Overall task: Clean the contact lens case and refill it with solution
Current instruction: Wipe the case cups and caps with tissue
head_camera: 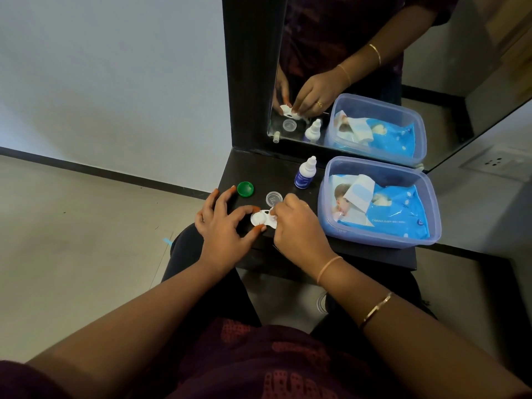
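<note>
Contact lens case [258, 219] sits at the near left edge of the table [276, 172]. Left hand [221, 227] pinches it between thumb and forefinger. Right hand [299, 230], fingers curled, presses a white wipe [273, 218] into its right well. Green cap [245, 188] and solution bottle [304, 177] stand farther back.

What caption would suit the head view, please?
Left hand holds the white plastic contact lens case; right hand pinches a white wipe against it.

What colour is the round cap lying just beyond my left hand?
The cap is green, shown plainly in the head view.
</note>
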